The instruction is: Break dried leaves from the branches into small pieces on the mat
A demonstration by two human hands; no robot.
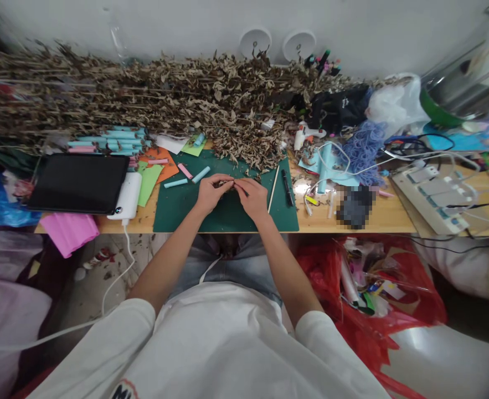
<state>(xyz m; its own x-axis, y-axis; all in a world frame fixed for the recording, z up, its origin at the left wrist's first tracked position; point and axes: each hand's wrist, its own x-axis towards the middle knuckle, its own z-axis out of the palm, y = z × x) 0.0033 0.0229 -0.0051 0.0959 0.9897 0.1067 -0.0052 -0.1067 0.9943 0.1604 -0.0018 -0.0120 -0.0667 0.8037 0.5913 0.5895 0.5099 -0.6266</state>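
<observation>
Both my hands rest on a green cutting mat (178, 208) at the table's front edge. My left hand (211, 191) and my right hand (250, 195) meet at the fingertips, each pinching an end of a thin dry twig (231, 181) with brown leaves. The fingers of both hands are closed on it. Just behind the hands lies a big heap of dried leafy branches (144, 97) that spans the back of the table. A thin wooden stick (273, 188) and a black pen (287, 188) lie on the mat to the right of my right hand.
Left of the mat are a black tablet (78, 182), a white power bank (128, 195), rolled paper tubes (115, 141) and coloured paper scraps. On the right are a glue gun (306, 134), purple yarn (363, 147), a power strip (435, 199) and cables. A red bag of scraps (377, 288) sits below the table.
</observation>
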